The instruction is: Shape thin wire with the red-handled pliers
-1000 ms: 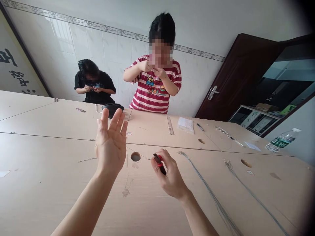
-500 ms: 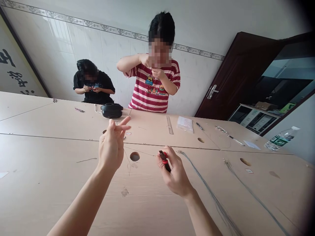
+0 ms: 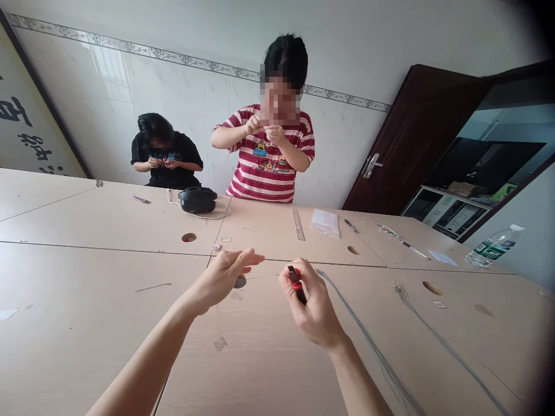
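Observation:
My left hand (image 3: 223, 280) is held over the table with its fingers stretched out toward the right, partly covering a round hole (image 3: 240, 282). Nothing can be made out in it. My right hand (image 3: 314, 309) is closed around small pliers (image 3: 298, 285) with red and black handles, the dark jaws pointing up and away from me. A very thin strand runs between the two hands, by the right fingertips; its ends are too fine to follow. Just right of the pliers lies a bundle of thin grey cords (image 3: 362, 323) with metal ends.
A second cord bundle (image 3: 442, 335) lies farther right. Across the table (image 3: 108, 346) are a black device (image 3: 198, 200), a ruler (image 3: 299, 224), a plastic bag (image 3: 325, 223), a pen (image 3: 416, 249) and a water bottle (image 3: 495, 247). Two people (image 3: 269, 167) work at the far side.
My left hand has come down and moved right, toward the right hand, its fingers turning from upward to sideways. My right hand keeps the pliers, shifted slightly right in view.

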